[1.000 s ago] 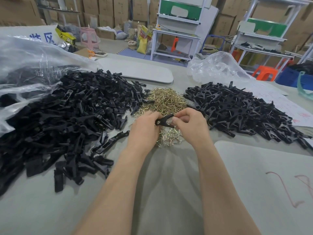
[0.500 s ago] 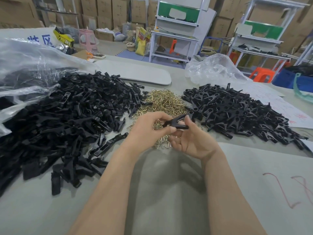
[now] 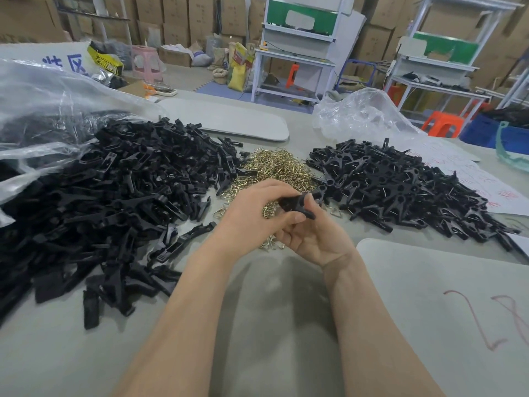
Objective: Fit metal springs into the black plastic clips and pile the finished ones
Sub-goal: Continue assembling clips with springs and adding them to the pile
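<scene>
One black plastic clip [image 3: 297,204] is held above the table between both hands. My left hand [image 3: 254,213] grips its near end with curled fingers. My right hand [image 3: 312,236], palm turned up, pinches the clip between thumb and fingertips. Just behind the hands lies a heap of brass-coloured metal springs [image 3: 274,170]. A large pile of loose black clip halves [image 3: 114,202] covers the left of the table. A pile of assembled black clips [image 3: 400,184] lies at the right.
A clear plastic bag [image 3: 43,110] partly covers the left pile; another crumpled bag [image 3: 360,113] sits behind the right pile. Grey boards lie at the back [image 3: 243,124] and near right [image 3: 443,296]. Shelving, stools and cardboard boxes stand beyond the table.
The hands have lifted the clip slightly and shifted it right. My right hand has turned palm up, and the clip now points toward the right pile.
</scene>
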`<state>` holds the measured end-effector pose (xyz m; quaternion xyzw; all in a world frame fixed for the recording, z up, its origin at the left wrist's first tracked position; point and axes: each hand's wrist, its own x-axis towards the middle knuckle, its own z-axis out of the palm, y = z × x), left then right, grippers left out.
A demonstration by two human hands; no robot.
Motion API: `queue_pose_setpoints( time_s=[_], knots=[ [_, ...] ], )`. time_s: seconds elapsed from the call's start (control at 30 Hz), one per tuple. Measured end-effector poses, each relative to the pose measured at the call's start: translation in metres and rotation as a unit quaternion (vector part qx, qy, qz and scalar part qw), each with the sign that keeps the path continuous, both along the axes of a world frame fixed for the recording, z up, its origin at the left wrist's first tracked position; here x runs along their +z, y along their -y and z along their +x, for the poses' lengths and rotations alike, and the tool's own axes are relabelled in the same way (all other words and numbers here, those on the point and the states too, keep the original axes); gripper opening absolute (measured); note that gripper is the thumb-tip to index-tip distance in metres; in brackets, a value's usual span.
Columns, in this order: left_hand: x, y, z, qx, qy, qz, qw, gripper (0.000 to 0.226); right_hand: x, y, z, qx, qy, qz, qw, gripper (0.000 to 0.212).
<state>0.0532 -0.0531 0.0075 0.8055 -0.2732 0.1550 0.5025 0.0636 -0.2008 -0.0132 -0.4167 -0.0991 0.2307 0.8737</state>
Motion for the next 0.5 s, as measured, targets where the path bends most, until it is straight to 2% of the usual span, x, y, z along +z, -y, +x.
queue_pose_setpoints(
  time_s=[0.07,0.13,0.2,0.3,0.33,0.43,0.5],
  knots=[
    [-0.001,0.0,0.001,-0.001,0.002,0.002,1.0,0.028,-0.001,0.0,0.001,-0.007,0.0,-0.004,1.0,0.081],
    [-0.003,0.001,0.003,0.007,0.003,-0.001,1.0,0.027,-0.001,0.0,0.002,-0.005,-0.007,-0.017,1.0,0.068],
    [-0.005,0.0,0.005,0.027,-0.031,-0.023,0.999,0.021,0.001,-0.001,0.004,-0.004,-0.023,-0.055,0.998,0.059],
    [-0.01,-0.004,0.007,0.092,-0.095,-0.024,0.991,0.014,0.011,0.001,0.007,-0.05,-0.031,-0.177,0.982,0.069],
    [-0.014,-0.005,0.009,0.111,-0.112,0.007,0.988,0.011,0.012,0.002,0.007,-0.084,-0.007,-0.246,0.966,0.066],
    [-0.021,-0.002,0.01,0.116,-0.151,0.124,0.974,0.012,0.013,0.001,0.006,-0.153,0.102,-0.424,0.887,0.033],
    [-0.022,0.0,0.011,0.13,-0.152,0.116,0.973,0.025,0.015,-0.002,0.01,-0.225,0.132,-0.475,0.84,0.028]
  ],
)
